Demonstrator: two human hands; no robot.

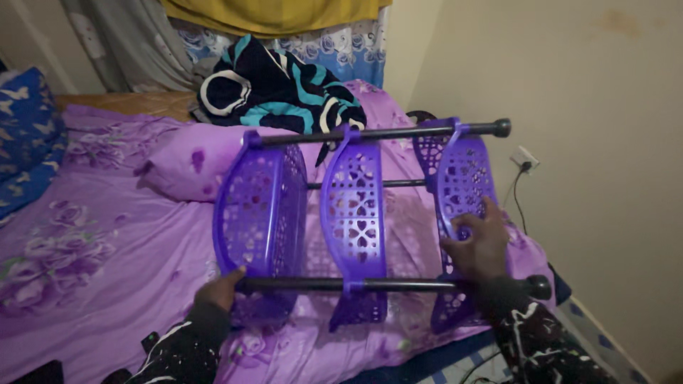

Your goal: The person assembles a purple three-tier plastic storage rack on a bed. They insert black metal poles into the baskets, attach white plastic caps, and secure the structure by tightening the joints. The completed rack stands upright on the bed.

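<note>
Purple perforated plastic three-tier rack (353, 213) on black poles held sideways above purple floral bedsheet (107, 235). Left hand (222, 288) curled round lower black pole (370, 285); right hand (480, 245) grips rightmost shelf (462, 174), fingers closed. Striped garment (277, 89) behind.

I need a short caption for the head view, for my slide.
Both hands, left and right, hold a purple rack sideways above a bed.

a bed (92, 235) in purple floral sheets stands against a beige wall (590, 85).
</note>
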